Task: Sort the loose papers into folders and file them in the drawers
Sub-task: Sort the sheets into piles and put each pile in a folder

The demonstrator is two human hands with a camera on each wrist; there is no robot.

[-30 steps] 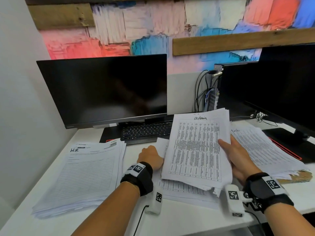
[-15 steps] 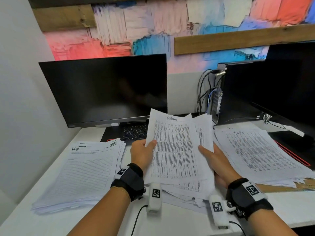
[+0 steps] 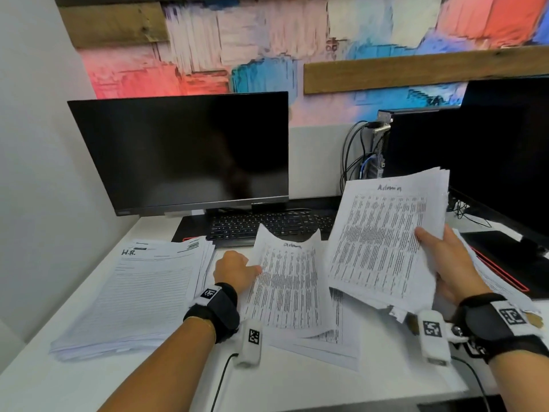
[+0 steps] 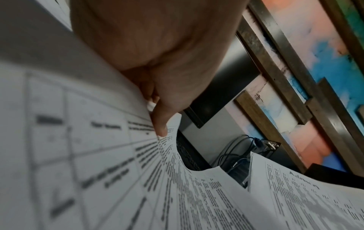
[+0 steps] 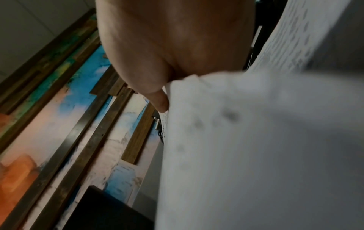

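Hands split the paperwork: the right hand (image 3: pixel 445 263) grips a raised bundle of papers (image 3: pixel 383 242), while the left hand (image 3: pixel 234 270) pinches a sheet (image 3: pixel 286 288) above the bench (image 3: pixel 118 382).

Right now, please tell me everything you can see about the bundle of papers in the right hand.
The bundle of papers is white printed sheets, several thick, covered with dense table text, with "Admin" handwritten at the top. The right hand grips its right edge, thumb on the front, holding it lifted and tilted above the desk. Its lower corner looks ragged.
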